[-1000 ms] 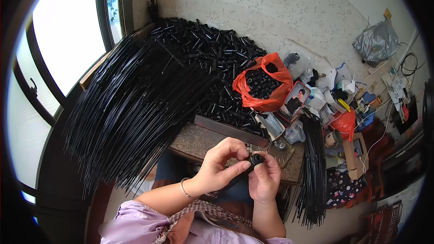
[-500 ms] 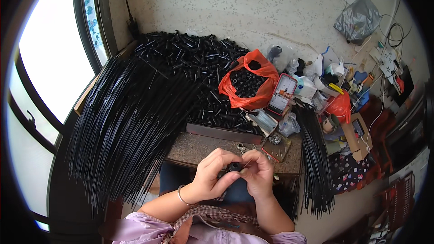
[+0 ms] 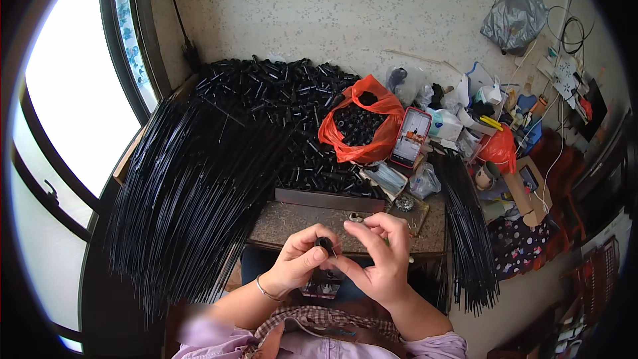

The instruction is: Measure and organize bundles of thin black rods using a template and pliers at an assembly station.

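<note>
My left hand (image 3: 299, 262) is closed around a small black hollow tube-shaped part (image 3: 324, 244), its round open end facing up. A thin line like a wire or needle shows beside the part, too fine to make out clearly. Close by on the right, my right hand (image 3: 380, 259) has its thumb and index finger spread apart. The right thumb tip reaches to just below the black part; whether it touches the part, I cannot tell. Both hands are above my lap, at the table's front edge (image 3: 279, 223).
Black tubular parts (image 3: 266, 83) lie heaped behind a low strip (image 3: 325, 199). Long black rods (image 3: 193, 193) overhang the left; another bundle (image 3: 465, 226) hangs right. An orange bag (image 3: 382, 136) of black parts, a phone (image 3: 411, 136) and a small metal piece (image 3: 355, 217) are on the table.
My right hand has come away from a pinch close to the black part, and its fingers have spread. My left hand has shifted slightly left, still with the part. The whole view has moved a little.
</note>
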`<state>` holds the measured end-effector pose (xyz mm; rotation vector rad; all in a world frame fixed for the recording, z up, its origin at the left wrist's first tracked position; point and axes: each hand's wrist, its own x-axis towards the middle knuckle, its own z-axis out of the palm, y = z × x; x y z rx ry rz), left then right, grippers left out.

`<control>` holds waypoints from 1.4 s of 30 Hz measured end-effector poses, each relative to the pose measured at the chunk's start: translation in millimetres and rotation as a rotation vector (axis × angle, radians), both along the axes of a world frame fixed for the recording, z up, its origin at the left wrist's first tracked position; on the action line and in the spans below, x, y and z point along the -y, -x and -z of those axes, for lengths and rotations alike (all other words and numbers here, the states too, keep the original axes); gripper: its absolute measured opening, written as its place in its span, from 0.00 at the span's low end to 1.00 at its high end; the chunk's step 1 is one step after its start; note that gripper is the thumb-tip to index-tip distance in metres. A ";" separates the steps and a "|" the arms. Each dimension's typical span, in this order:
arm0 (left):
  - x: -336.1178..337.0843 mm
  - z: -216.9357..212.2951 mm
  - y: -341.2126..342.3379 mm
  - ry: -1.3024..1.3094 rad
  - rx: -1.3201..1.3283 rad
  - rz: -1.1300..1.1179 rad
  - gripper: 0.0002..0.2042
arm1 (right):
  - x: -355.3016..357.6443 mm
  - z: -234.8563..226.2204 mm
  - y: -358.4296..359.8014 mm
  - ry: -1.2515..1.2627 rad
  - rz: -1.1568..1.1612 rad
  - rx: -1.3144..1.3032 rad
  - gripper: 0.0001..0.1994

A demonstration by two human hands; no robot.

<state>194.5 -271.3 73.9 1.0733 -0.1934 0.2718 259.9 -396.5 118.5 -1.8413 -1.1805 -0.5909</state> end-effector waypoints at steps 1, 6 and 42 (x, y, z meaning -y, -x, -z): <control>0.0 1.5 -0.8 0.003 -0.004 0.000 0.18 | 1.3 -0.7 -1.3 0.097 0.072 0.259 0.22; 5.7 13.8 -12.2 -0.430 0.186 -0.400 0.10 | -3.1 -0.3 -7.4 0.229 0.031 0.470 0.21; -54.8 -6.5 51.8 -0.203 0.053 -0.547 0.17 | 18.9 5.9 50.6 0.421 -0.137 0.236 0.08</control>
